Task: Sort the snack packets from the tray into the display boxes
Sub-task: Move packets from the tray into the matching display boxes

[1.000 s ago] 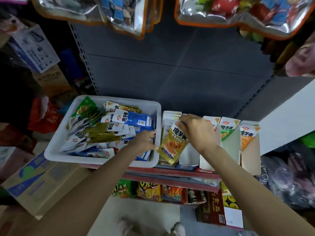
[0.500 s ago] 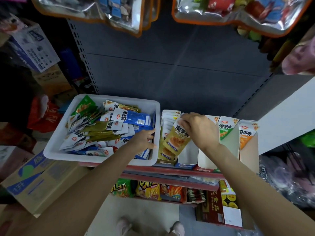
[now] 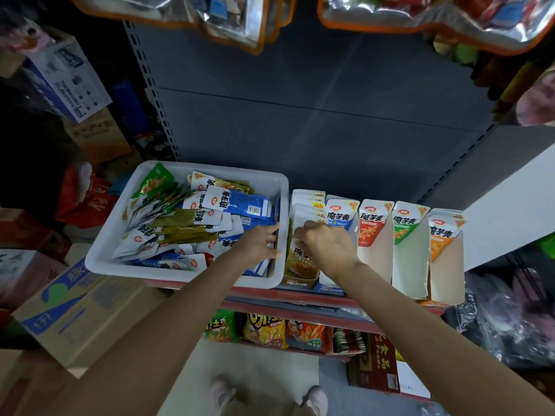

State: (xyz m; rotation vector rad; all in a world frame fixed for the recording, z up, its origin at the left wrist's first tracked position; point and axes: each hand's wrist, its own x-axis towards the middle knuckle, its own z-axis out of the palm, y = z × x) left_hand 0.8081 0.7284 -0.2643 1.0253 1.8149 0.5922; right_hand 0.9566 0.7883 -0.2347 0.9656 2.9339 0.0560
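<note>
A white tray full of mixed snack packets sits on the shelf at the left. To its right stand several display boxes: a yellow-olive one, then blue, red, green and orange. My right hand holds the top of a yellow-olive packet that stands low in the leftmost box. My left hand rests with relaxed fingers on the blue packets at the tray's right end.
Foil bags with orange trim hang overhead. A lower shelf holds chip bags. Cardboard cartons stack at the left below the tray. A white panel juts in at the right. My shoes show on the floor.
My right hand has carried the yellow-olive packet left and down into the leftmost display box. My left hand has stayed on the tray's right end.
</note>
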